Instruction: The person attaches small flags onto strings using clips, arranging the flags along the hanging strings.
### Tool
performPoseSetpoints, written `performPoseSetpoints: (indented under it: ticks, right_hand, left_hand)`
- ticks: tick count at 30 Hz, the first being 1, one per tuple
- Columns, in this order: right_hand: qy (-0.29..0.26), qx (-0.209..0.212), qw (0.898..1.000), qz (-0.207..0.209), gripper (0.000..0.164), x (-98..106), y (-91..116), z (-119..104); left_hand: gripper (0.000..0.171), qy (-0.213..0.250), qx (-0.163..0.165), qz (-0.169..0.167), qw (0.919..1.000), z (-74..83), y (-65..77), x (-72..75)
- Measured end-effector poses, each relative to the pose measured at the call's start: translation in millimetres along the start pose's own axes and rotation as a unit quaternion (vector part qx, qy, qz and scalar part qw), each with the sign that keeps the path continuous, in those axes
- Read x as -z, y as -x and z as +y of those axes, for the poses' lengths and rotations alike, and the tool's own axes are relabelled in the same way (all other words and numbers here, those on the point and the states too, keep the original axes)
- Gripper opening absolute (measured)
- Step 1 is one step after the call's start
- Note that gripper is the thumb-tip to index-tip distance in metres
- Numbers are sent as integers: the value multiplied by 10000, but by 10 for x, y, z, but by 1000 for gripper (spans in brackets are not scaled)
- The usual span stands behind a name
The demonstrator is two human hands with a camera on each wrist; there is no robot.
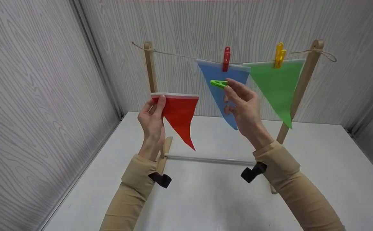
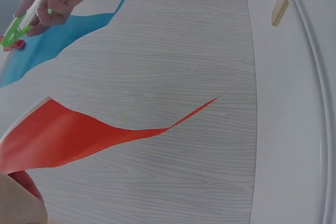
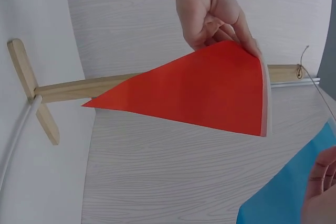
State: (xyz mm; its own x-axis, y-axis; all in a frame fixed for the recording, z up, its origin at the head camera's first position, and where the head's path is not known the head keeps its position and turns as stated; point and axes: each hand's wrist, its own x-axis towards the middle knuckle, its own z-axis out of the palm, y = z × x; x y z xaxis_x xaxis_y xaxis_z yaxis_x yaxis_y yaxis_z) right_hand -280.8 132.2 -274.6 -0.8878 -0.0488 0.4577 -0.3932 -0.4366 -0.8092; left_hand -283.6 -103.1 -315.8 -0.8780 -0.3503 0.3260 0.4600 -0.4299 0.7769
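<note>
My left hand [image 1: 152, 120] pinches a red triangular pennant [image 1: 181, 110] by the left end of its white top edge, thumb in front, the point hanging down. In front of the blue pennant [image 1: 207, 73], my right hand [image 1: 246, 106] holds a green clothespin [image 1: 218, 84] between thumb and fingertips. The blue pennant hangs from the string [image 1: 177, 55] under a red clothespin [image 1: 226, 59]. To its right a green pennant [image 1: 278, 80] hangs under a yellow clothespin [image 1: 279, 56]. In the right wrist view the red pennant [image 3: 199, 93] shows its full length; the green clothespin is out of that view.
The string runs between a left wooden post [image 1: 149, 69] and a right wooden post [image 1: 305, 77], tied at both tops. A white rod [image 1: 209, 159] joins the posts low down, above the white table [image 1: 205, 199]. Wood-grain panels [image 1: 39, 80] enclose the left, back and right.
</note>
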Motion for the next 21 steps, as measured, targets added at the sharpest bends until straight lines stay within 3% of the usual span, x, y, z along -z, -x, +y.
performPoseSetpoints:
  ticks: [10, 21]
  right_hand:
    - [363, 70, 9993, -48, 30, -163, -133, -21]
    - [690, 427, 9962, -310, 32, -336, -239, -39]
  left_hand:
    - [20, -318, -165, 67, 9993, 77, -81, -27]
    - [18, -93, -501, -179, 9985, 154, -189, -28]
